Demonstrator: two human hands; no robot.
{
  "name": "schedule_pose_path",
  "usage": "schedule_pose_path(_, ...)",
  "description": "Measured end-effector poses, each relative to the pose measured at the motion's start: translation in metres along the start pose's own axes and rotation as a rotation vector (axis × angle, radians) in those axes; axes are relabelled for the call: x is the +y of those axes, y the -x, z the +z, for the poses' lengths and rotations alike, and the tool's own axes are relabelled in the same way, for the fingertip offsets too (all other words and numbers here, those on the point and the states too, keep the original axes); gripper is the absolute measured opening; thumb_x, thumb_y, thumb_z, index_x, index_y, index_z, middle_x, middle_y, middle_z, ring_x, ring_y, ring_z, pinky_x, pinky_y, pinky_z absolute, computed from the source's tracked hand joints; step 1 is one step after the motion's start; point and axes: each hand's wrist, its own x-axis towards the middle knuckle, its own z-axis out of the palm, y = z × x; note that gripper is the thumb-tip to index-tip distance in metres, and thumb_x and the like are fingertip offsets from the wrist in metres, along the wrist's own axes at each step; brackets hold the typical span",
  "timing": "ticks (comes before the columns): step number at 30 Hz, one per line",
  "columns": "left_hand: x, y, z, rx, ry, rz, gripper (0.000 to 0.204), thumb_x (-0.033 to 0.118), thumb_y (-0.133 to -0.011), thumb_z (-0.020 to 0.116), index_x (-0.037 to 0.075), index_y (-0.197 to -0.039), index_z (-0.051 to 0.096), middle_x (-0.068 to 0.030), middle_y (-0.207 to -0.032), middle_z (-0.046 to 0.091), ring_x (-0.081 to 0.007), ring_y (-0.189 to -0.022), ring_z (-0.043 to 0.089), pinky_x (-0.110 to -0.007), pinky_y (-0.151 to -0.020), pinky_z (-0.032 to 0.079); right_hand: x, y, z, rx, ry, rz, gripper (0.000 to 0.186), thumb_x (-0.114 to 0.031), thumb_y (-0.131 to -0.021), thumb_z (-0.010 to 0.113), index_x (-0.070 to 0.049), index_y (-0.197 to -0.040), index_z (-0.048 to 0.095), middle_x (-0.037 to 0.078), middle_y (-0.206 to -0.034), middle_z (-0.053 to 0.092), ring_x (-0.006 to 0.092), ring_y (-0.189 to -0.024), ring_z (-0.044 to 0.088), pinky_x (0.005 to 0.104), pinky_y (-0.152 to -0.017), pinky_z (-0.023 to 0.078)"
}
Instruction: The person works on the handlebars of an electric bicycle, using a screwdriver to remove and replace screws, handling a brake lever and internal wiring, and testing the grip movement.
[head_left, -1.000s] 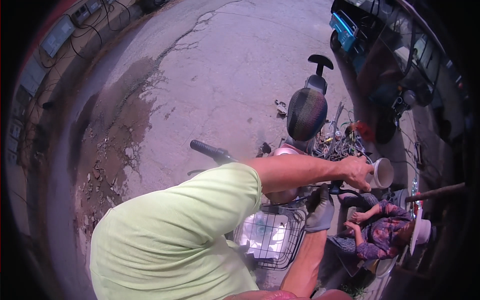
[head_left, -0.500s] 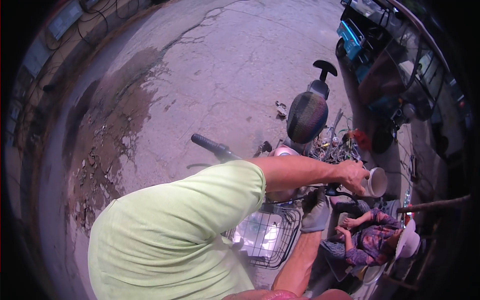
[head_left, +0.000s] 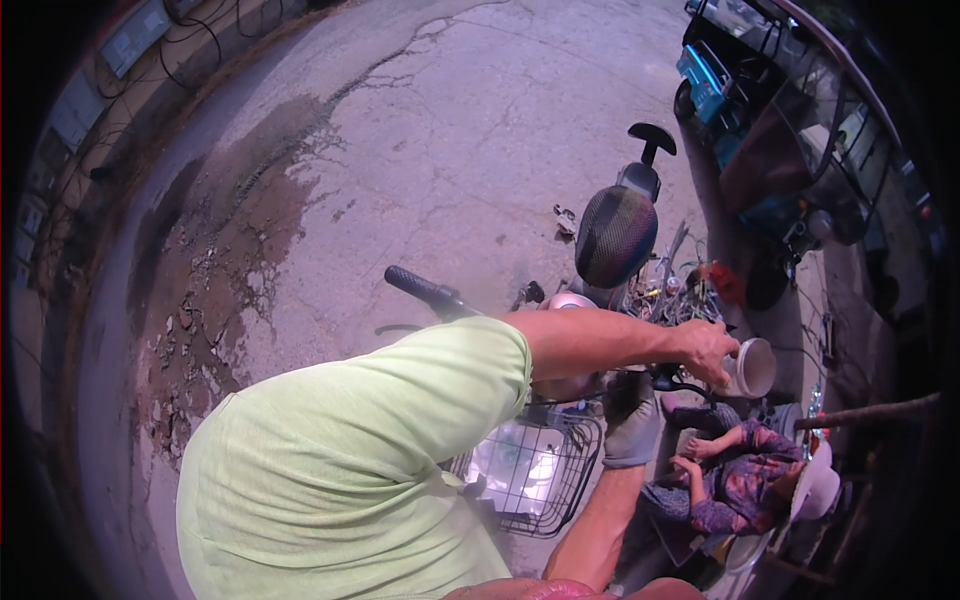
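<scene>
My left hand [head_left: 708, 350] is bare and reaches across to the right, above the right side of a scooter's handlebar. Its bent fingers close on the side of a pale, round, cup-like container [head_left: 755, 368]. My right hand [head_left: 630, 430] wears a grey glove with a dark finger area and is beside the handlebar, nearer to me. Its fingers blend into the shadow, so their grip does not show. A black brake lever [head_left: 690, 386] curves between the two hands. The left handlebar grip [head_left: 418, 285] sticks out untouched.
A black wire basket [head_left: 590, 470] sits at the scooter's front; its patterned seat [head_left: 612, 235] lies beyond. At right, a seated person in a pale hat [head_left: 818, 482] is close by. A blue three-wheeled vehicle [head_left: 705, 80] stands far right. Scraps [head_left: 680, 285] litter the cracked ground.
The gloved right hand's fingers seem to have shifted slightly by the handlebar. My left hand and the pale container keep nearly the same place.
</scene>
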Motion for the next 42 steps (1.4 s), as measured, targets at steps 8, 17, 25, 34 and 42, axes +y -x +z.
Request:
schedule_pose_path(8, 0.001, -0.003, 0.005, 0.015, -0.008, 0.009, 0.076, 0.054, -0.088, 0.077, 0.014, -0.151, 0.062, -0.0265, -0.148, 0.057, -0.0444, -0.134, 0.061, -0.049, -0.113, 0.050, 0.006, -0.010, -0.007, -0.025, -0.031, 0.013, 0.014, -0.022, -0.107, 0.071, -0.009, -0.112, 0.072, 0.001, -0.091, 0.073, 0.0125, -0.073, 0.067, 0.0262, -0.063, 0.053)
schedule_pose_path(17, -0.005, -0.006, 0.006, 0.042, 0.011, -0.026, 0.075, 0.056, -0.085, 0.077, 0.016, -0.147, 0.064, -0.0271, -0.146, 0.058, -0.0451, -0.134, 0.060, -0.051, -0.112, 0.050, 0.001, 0.003, 0.002, -0.006, -0.081, 0.055, 0.017, -0.018, -0.107, 0.069, -0.013, -0.122, 0.073, 0.004, -0.108, 0.079, 0.0185, -0.081, 0.071, 0.0296, -0.070, 0.055)
schedule_pose_path(25, -0.006, -0.005, 0.005, 0.028, 0.003, -0.006, 0.073, 0.057, -0.087, 0.075, 0.019, -0.149, 0.063, -0.0282, -0.145, 0.058, -0.0456, -0.135, 0.060, -0.051, -0.113, 0.049, 0.021, -0.022, -0.016, -0.031, -0.016, 0.022, 0.013, -0.024, -0.107, 0.073, -0.013, -0.113, 0.073, -0.001, -0.087, 0.071, 0.0125, -0.072, 0.067, 0.0275, -0.061, 0.053)
schedule_pose_path(34, -0.003, -0.008, -0.002, -0.006, 0.012, -0.004, 0.074, 0.060, -0.086, 0.072, 0.021, -0.149, 0.066, -0.0276, -0.139, 0.063, -0.0445, -0.132, 0.061, -0.051, -0.113, 0.049, 0.060, 0.030, 0.020, 0.044, 0.311, -0.237, 0.027, -0.029, -0.110, 0.069, -0.004, -0.102, 0.072, -0.002, -0.084, 0.066, 0.0092, -0.073, 0.055, 0.0271, -0.065, 0.046)
schedule_pose_path(42, -0.007, -0.020, 0.015, 0.026, -0.029, 0.066, 0.074, 0.059, -0.089, 0.072, 0.015, -0.148, 0.066, -0.0307, -0.139, 0.063, -0.0450, -0.129, 0.063, -0.049, -0.112, 0.051, 0.000, 0.068, 0.030, 0.039, 0.446, -0.049, 0.040, -0.038, -0.113, 0.058, -0.006, -0.091, 0.067, 0.000, -0.076, 0.063, 0.0086, -0.062, 0.052, 0.0249, -0.054, 0.039)
